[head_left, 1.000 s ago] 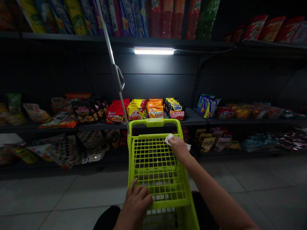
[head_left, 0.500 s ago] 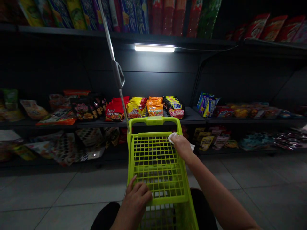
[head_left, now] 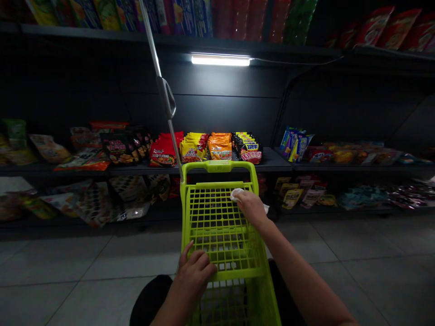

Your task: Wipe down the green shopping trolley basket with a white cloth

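The right hand has slid inward: half a second ago its crumpled white cloth, perhaps a tissue, was out by the upper right corner of the lime-green plastic grid panel, and now its leading end is over the bars, at about one o'clock from the panel's middle. This nearly matches its place a second ago, which suggests short back-and-forth rubbing at that corner rather than a sweep down the panel. The fingers are pinched together on the cloth, one end bunched ahead of them and a loose end showing past the hand at about three o'clock from the panel's middle.

The left hand has stayed at seven o'clock, over the near left edge of the panel, its fingers curved and somewhat spread. Whether they hook underneath cannot be told; its likely role is steadying.

The panel is part of a lime-green plastic cart, whose handle is at twelve o'clock. A slim silver metal pole rises at eleven o'clock. The panel's lower half has no cloth on it.
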Demonstrator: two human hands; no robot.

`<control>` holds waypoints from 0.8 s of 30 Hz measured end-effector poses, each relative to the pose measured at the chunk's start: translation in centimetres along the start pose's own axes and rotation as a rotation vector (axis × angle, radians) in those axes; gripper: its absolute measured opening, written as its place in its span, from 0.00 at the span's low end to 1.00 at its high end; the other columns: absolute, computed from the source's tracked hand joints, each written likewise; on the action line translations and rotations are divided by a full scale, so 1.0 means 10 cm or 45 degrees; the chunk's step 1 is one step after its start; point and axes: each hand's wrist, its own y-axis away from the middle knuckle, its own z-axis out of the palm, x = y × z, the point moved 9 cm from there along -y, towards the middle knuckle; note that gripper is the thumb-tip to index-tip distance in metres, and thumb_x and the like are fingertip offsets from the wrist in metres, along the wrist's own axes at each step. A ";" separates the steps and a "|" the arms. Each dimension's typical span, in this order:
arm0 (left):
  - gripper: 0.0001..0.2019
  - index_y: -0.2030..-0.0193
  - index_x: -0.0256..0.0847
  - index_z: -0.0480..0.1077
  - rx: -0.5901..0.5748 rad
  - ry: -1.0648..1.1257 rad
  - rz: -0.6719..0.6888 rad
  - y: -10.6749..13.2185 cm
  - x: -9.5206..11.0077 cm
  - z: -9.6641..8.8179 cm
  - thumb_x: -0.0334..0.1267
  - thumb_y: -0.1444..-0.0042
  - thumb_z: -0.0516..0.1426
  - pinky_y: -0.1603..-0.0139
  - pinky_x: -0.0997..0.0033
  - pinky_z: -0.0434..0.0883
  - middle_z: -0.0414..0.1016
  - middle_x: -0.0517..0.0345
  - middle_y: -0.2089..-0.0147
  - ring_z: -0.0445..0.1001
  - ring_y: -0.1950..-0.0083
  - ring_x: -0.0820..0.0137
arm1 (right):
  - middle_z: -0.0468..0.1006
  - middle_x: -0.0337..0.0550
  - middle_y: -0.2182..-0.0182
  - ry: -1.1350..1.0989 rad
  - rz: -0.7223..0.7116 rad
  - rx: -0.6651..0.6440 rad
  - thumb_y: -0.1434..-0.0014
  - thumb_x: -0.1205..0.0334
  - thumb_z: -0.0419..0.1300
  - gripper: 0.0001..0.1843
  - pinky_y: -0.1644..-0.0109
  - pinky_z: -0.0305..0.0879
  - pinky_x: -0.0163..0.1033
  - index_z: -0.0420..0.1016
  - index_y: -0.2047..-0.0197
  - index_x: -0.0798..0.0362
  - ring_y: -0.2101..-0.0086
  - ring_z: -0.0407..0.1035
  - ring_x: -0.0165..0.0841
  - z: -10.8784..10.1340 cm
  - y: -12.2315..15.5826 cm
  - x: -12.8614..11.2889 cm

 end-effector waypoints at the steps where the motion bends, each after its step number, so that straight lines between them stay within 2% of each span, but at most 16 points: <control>1: 0.10 0.63 0.51 0.73 0.004 -0.005 -0.008 0.00 0.00 0.00 0.27 0.42 0.59 0.25 0.53 0.38 0.72 0.66 0.66 0.69 0.52 0.69 | 0.79 0.47 0.51 -0.070 -0.072 -0.017 0.32 0.63 0.55 0.15 0.49 0.62 0.40 0.75 0.44 0.48 0.53 0.71 0.37 0.02 0.02 -0.18; 5: 0.11 0.63 0.51 0.73 -0.021 -0.010 -0.027 0.01 -0.01 0.02 0.26 0.43 0.59 0.26 0.53 0.41 0.71 0.65 0.65 0.68 0.52 0.68 | 0.74 0.43 0.43 -0.240 -0.563 -0.095 0.31 0.59 0.56 0.18 0.45 0.61 0.42 0.72 0.39 0.40 0.46 0.68 0.38 0.11 0.18 -1.02; 7: 0.12 0.62 0.51 0.73 -0.038 0.001 -0.039 0.02 -0.01 0.03 0.26 0.44 0.59 0.26 0.53 0.41 0.71 0.65 0.65 0.68 0.53 0.68 | 0.73 0.43 0.41 -0.230 -0.681 -0.133 0.31 0.62 0.56 0.19 0.43 0.61 0.43 0.71 0.39 0.39 0.45 0.66 0.38 0.14 0.24 -1.15; 9: 0.12 0.62 0.51 0.73 -0.047 0.012 -0.054 0.03 -0.01 0.04 0.26 0.44 0.59 0.26 0.51 0.40 0.71 0.66 0.65 0.68 0.53 0.68 | 0.75 0.44 0.44 -0.196 -0.586 -0.179 0.33 0.66 0.56 0.18 0.44 0.61 0.41 0.74 0.42 0.43 0.48 0.68 0.37 0.12 0.22 -0.95; 13: 0.12 0.62 0.51 0.73 -0.047 0.031 -0.062 0.04 -0.03 0.05 0.26 0.44 0.61 0.26 0.50 0.38 0.71 0.66 0.65 0.68 0.53 0.68 | 0.78 0.45 0.54 -0.033 -0.175 -0.234 0.37 0.70 0.56 0.16 0.52 0.63 0.37 0.78 0.49 0.48 0.56 0.72 0.36 -0.06 0.16 -0.24; 15: 0.11 0.62 0.51 0.73 -0.053 0.041 -0.047 0.03 -0.05 0.06 0.27 0.44 0.61 0.26 0.51 0.37 0.71 0.66 0.65 0.68 0.52 0.68 | 0.77 0.46 0.56 0.029 -0.081 -0.227 0.38 0.70 0.57 0.16 0.54 0.63 0.37 0.78 0.50 0.48 0.58 0.72 0.36 -0.16 0.14 -0.15; 17: 0.11 0.62 0.51 0.73 -0.079 0.043 -0.038 0.02 -0.07 0.08 0.27 0.44 0.61 0.26 0.51 0.37 0.72 0.66 0.64 0.68 0.52 0.68 | 0.77 0.47 0.55 0.017 -0.138 -0.203 0.37 0.69 0.56 0.16 0.52 0.62 0.38 0.76 0.48 0.48 0.56 0.71 0.36 -0.18 0.09 -0.36; 21: 0.13 0.59 0.53 0.74 -0.168 0.033 -0.040 0.01 -0.07 0.08 0.27 0.44 0.61 0.26 0.51 0.36 0.73 0.66 0.63 0.68 0.50 0.68 | 0.76 0.49 0.49 -0.043 -0.396 -0.130 0.32 0.64 0.52 0.17 0.48 0.62 0.42 0.72 0.42 0.46 0.52 0.69 0.38 -0.01 -0.12 -1.10; 24: 0.11 0.60 0.52 0.74 -0.227 0.013 -0.068 0.01 -0.07 0.09 0.28 0.43 0.61 0.26 0.50 0.36 0.74 0.66 0.62 0.69 0.50 0.68 | 0.76 0.50 0.50 -0.044 -0.371 -0.152 0.31 0.65 0.50 0.18 0.49 0.64 0.42 0.73 0.42 0.48 0.52 0.69 0.39 0.20 -0.23 -1.35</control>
